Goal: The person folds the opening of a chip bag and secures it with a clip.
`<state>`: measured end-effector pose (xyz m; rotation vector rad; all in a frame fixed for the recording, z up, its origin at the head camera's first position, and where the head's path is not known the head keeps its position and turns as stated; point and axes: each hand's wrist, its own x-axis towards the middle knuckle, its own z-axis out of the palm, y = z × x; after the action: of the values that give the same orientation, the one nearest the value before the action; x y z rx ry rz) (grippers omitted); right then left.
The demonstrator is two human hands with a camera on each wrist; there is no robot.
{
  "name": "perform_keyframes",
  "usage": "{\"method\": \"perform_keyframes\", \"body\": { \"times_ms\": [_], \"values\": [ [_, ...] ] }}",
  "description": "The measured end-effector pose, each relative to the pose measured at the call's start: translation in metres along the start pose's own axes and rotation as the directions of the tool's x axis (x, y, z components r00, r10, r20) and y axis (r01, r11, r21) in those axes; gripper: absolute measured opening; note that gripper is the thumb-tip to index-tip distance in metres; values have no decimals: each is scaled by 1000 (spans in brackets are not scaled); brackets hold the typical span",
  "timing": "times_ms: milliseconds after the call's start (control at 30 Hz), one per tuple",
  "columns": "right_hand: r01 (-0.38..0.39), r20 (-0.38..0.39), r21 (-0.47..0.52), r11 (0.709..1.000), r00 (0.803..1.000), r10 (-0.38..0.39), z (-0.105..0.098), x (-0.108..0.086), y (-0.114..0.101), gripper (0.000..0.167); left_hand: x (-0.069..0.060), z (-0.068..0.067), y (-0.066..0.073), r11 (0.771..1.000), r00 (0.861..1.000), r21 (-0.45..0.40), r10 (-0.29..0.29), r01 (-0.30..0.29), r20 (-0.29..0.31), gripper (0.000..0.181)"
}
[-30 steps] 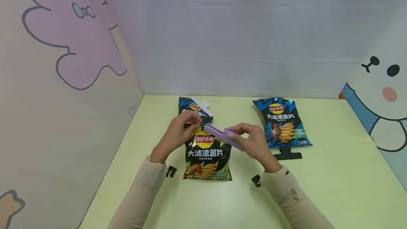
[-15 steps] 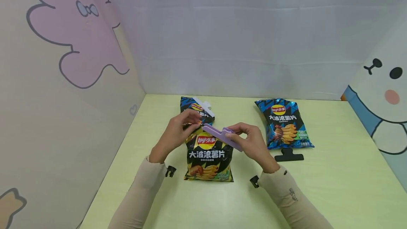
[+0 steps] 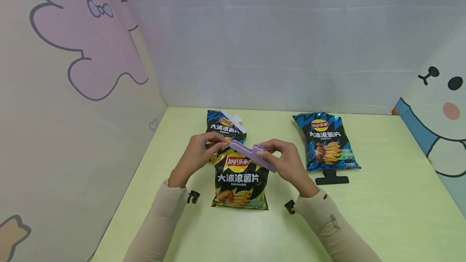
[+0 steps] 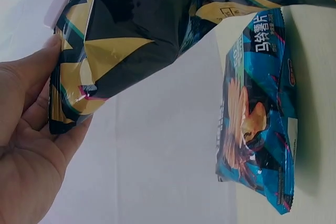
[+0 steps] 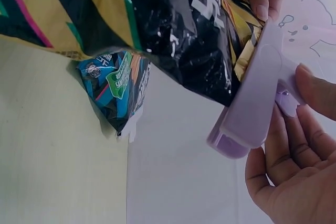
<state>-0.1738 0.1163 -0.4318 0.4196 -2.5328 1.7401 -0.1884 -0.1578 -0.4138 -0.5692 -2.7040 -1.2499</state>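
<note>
The pale table (image 3: 393, 205) before you bears three snack bags. The black-and-yellow bag (image 3: 239, 192) stands nearest, centred between your arms, apparently so that both hands reach its upper edge; that edge is lifted toward you. The right-hand blue bag (image 3: 326, 144) lies flat, well apart on the right; the left-hand blue bag (image 3: 220, 127) lies behind the black-and-yellow one, partly hidden. Your left hand (image 3: 196, 155) pinches the near bag's upper left corner, thumb in front and fingertips behind, probably to keep the edge flat and steady. Your right hand (image 3: 287, 163) grips the handle of the purple clip (image 3: 251, 155), thumb against fingers, seemingly for control of its angle. The clip slants along the bag's upper edge; whether its jaws are closed there, you cannot tell. The white clip (image 3: 234, 122) lies along the left-hand blue bag's upper right edge. The black clip (image 3: 331, 178) rests just beside the right-hand blue bag's lower edge.
</note>
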Motion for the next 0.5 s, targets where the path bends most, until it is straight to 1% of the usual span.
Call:
{"method": "perform_keyframes", "body": {
  "times_ms": [100, 200, 333, 500],
  "values": [
    [-5, -3, -9, 1000, 1000, 5, 2, 1, -1, 20, -1, 2, 1, 999, 1000, -50, -11, 11, -2, 9],
    [-5, -3, -9, 1000, 1000, 5, 4, 2, -2, 20, -1, 4, 0, 996, 1000, -88, -2, 1, -19, 9],
    [-4, -2, -14, 1000, 1000, 4, 6, 3, -3, 21, -1, 5, -1, 995, 998, -87, 35, -39, -50, 10],
    [-12, -3, -30, 999, 1000, 12, 8, 3, -4, 23, 0, 5, -1, 994, 998, -91, 50, -55, -49, 11]
  ]
}}
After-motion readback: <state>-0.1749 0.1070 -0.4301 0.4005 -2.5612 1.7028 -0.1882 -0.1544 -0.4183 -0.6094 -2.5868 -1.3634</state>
